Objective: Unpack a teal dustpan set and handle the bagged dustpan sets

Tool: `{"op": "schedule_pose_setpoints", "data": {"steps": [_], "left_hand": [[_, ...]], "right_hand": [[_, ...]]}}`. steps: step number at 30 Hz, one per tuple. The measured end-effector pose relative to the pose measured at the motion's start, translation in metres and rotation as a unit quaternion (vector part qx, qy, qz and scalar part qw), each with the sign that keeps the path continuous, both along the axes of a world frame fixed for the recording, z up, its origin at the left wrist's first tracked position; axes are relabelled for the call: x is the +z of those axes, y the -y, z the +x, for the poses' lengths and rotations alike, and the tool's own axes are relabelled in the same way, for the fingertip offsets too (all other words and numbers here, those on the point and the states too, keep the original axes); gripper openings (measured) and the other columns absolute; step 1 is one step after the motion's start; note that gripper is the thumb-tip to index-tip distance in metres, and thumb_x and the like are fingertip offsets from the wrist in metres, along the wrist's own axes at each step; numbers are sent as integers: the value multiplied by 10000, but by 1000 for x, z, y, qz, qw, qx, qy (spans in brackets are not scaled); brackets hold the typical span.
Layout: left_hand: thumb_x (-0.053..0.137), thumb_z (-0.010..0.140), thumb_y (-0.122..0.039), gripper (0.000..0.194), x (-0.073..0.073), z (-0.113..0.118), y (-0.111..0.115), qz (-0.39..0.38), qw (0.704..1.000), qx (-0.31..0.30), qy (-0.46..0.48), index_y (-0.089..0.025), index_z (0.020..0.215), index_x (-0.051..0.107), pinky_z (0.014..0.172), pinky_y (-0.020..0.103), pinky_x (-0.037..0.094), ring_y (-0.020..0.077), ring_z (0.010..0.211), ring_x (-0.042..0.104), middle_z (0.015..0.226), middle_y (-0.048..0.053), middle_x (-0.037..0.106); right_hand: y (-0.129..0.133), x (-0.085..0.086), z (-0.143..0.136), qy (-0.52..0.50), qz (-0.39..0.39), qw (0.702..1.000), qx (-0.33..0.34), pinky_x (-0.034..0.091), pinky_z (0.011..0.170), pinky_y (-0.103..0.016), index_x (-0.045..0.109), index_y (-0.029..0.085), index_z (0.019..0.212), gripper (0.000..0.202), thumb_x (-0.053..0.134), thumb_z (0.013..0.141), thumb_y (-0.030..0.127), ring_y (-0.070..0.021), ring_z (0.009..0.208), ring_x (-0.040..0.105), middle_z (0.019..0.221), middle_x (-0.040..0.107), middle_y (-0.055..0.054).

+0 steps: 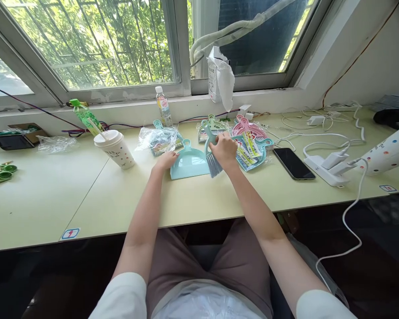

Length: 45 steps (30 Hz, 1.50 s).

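A light blue dustpan (189,165) lies on the table before me, its looped handle pointing toward the window. My left hand (167,160) is closed at the dustpan's left edge, the fingertips partly hidden. My right hand (224,148) grips a small blue hand brush (214,166), bristles down over the dustpan's right side. Just right of that hand lies a blue dustpan set (251,153) with yellow labels in clear wrapping. Behind it are a pink set (246,126) and a green set (216,124). Another wrapped blue set (162,137) rests behind my left hand.
A lidded paper cup (115,149) with a straw stands on the left, a bottle (163,106) near the sill. To the right are a phone (294,163), a power strip (327,169) with cables and a tilted white cup (389,149). The table's front edge is close to my lap.
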<state>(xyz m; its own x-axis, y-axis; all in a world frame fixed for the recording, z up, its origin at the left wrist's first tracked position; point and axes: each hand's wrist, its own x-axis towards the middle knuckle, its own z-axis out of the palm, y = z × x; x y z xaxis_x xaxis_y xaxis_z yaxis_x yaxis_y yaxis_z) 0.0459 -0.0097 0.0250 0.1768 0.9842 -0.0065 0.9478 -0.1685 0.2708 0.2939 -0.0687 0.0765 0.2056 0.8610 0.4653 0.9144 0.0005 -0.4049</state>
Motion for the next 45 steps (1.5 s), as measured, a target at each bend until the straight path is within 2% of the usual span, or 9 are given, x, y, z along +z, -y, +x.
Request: {"op": "schedule_pose_setpoints", "data": {"steps": [6,10,16,21,25,30,36,40,45], "left_hand": [[326,969,-463,511,-2,1,1,19,1000,11,23,-171,844,727,776,330,462,306,980,655,963,157,720],[280,985,-510,558,-3,1,2,37,997,42,48,-156,1010,709,814,333,452,317,1080,637,1106,183,701],[293,953,-614,602,-1,3,5,25,998,26,50,-179,990,707,730,306,428,318,1015,645,1056,168,715],[356,956,-440,432,1,5,7,31,998,7,60,-195,776,664,664,303,368,290,899,635,886,135,702],[380,935,-390,448,3,10,9,27,997,-11,65,-202,545,494,614,312,325,224,677,569,635,85,587],[464,876,-358,427,2,15,9,-22,992,-57,113,-203,478,454,578,315,335,178,542,486,518,54,537],[588,768,-416,360,2,19,9,-124,962,-111,216,-206,484,519,552,304,405,181,532,505,482,37,538],[620,754,-435,379,11,25,16,-218,934,-156,235,-189,472,556,528,282,400,151,516,488,520,45,579],[633,749,-396,264,21,24,21,-255,915,-185,253,-176,602,641,553,253,400,135,563,488,598,46,619]], "right_hand": [[-9,-23,-10,48,-127,990,50,473,813,-331,707,189,1002,235,590,872,346,-270,993,665,1134,674,-137],[-14,-34,-14,44,-155,984,71,482,816,-323,731,198,1066,300,593,856,362,-274,1028,668,1133,703,-129],[-16,-34,-12,48,-150,985,66,477,819,-320,741,223,1084,335,594,857,420,-266,1040,667,1153,716,-111],[-17,-35,-10,38,-141,987,71,468,803,-323,741,220,1024,272,615,848,385,-263,1018,668,1121,721,-93],[-9,-28,-15,-5,-69,994,81,448,768,-306,705,216,977,209,626,855,366,-241,966,665,1099,716,-77],[15,-5,-31,-72,48,989,122,406,702,-288,645,211,924,272,546,913,465,-202,854,648,1011,717,-62],[22,-6,-41,13,-33,981,188,365,671,-278,653,217,855,241,605,856,453,-203,830,637,934,722,-57],[9,-15,-32,67,-103,977,175,381,693,-286,682,224,850,227,637,825,446,-214,856,654,914,735,-55],[-1,-20,-21,98,-163,968,163,409,722,-296,712,225,866,220,635,823,427,-232,931,668,961,752,-66]]}}
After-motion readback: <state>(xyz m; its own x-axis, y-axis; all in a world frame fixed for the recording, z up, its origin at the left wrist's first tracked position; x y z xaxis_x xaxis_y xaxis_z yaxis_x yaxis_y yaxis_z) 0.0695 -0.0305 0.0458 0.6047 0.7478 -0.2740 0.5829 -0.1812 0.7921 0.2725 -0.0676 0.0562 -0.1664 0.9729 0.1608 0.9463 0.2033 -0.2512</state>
